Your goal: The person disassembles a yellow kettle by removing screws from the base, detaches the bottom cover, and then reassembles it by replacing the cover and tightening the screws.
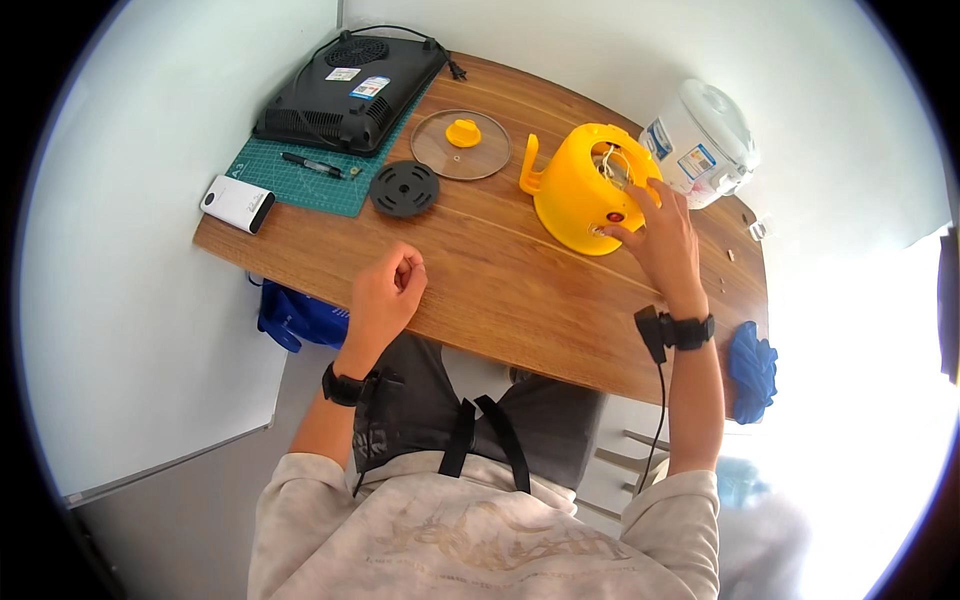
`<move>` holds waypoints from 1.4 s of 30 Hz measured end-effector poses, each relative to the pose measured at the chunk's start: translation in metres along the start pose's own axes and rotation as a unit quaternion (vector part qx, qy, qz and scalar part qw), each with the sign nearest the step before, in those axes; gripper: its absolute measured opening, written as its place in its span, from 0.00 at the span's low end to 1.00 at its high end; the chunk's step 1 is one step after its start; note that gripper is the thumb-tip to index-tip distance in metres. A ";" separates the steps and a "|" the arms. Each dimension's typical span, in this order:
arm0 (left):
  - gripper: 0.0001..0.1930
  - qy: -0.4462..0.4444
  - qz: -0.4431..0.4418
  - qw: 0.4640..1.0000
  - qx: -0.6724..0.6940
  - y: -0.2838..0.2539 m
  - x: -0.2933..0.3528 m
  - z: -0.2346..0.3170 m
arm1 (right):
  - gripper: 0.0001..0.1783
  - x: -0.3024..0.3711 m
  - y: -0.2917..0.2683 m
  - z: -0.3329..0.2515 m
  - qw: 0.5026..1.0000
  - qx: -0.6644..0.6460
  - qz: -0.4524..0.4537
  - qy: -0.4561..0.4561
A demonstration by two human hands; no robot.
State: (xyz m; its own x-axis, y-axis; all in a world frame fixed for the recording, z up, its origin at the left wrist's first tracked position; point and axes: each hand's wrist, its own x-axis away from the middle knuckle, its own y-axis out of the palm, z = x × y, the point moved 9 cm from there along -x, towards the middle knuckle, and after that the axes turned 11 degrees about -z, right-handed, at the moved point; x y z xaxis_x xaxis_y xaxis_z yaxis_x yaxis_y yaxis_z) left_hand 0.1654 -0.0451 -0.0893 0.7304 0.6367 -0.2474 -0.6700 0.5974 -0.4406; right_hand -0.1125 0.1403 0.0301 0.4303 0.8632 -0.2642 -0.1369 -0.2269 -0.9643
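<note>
A yellow electric pot (570, 205) stands at the right of the table, its upturned end uncovered and white wires (612, 165) showing inside. My right hand (665, 245) grips its right side, with fingers at the rim and thumb low by the metal socket, near a dark red switch (614, 217). Over the table's front edge, my left hand (385, 290) is closed with curled fingers; what they hold, if anything, is hidden. A round black slotted base cover (404, 188) lies beyond that hand. Behind the cover rests a glass lid (485, 155) with a yellow knob.
At the back left, an upturned black induction cooker (340, 95) lies on a green cutting mat (265, 165) with a black pen (312, 165). A white power bank (238, 204) is nearby. A white rice cooker (705, 140) stands behind the pot. Blue cloth (752, 370) hangs at the right edge.
</note>
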 end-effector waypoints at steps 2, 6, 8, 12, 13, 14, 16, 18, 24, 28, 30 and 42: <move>0.02 -0.021 -0.010 0.999 0.028 0.000 0.000 -0.004 | 0.31 0.021 -0.009 -0.014 1.000 -0.005 0.020 0.001; 0.02 -0.012 -0.002 0.994 0.110 -0.005 -0.007 -0.018 | 0.31 0.056 -0.016 -0.032 0.999 -0.026 0.010 0.025; 0.03 -0.011 -0.010 0.993 0.117 -0.008 -0.009 -0.019 | 0.33 0.072 -0.018 -0.043 0.999 -0.014 0.007 0.029; 0.02 -0.010 -0.003 0.993 0.117 -0.011 -0.008 -0.017 | 0.38 0.096 -0.029 -0.061 0.998 -0.056 0.027 0.017; 0.02 -0.032 -0.008 0.988 0.150 -0.011 -0.007 -0.021 | 0.37 0.103 -0.033 -0.057 0.994 -0.095 0.051 0.022; 0.02 -0.051 -0.013 0.981 0.185 -0.012 -0.008 -0.024 | 0.37 0.110 -0.036 -0.047 0.988 -0.132 0.077 0.026; 0.02 -0.073 -0.018 0.967 0.244 -0.015 -0.008 -0.028 | 0.36 0.123 -0.033 -0.015 0.974 -0.189 0.104 0.066; 0.02 -0.077 -0.024 0.950 0.301 -0.011 -0.010 -0.028 | 0.34 0.138 -0.025 0.032 0.959 -0.219 0.107 0.144; 0.02 -0.066 0.009 0.951 0.303 -0.012 -0.006 -0.028 | 0.33 0.156 0.056 0.092 0.982 -0.116 0.061 0.138; 0.02 -0.058 0.032 0.954 0.293 -0.013 -0.006 -0.023 | 0.33 0.164 0.074 0.097 0.982 -0.107 0.041 0.151; 0.02 -0.064 0.039 0.952 0.297 -0.018 -0.003 -0.031 | 0.33 0.161 0.065 0.092 0.979 -0.140 0.006 0.147; 0.03 -0.128 0.025 0.941 0.311 -0.014 -0.009 -0.031 | 0.30 0.156 0.050 0.100 0.975 -0.178 -0.060 0.115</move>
State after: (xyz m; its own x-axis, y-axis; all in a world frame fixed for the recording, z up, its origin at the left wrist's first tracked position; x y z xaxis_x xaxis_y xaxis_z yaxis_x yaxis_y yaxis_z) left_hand 0.1721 -0.0746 -0.1076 0.6941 0.7199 -0.0035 -0.7081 0.6836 0.1767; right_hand -0.1414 0.3086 -0.0573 0.6189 0.7781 -0.1073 0.2281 -0.3087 -0.9234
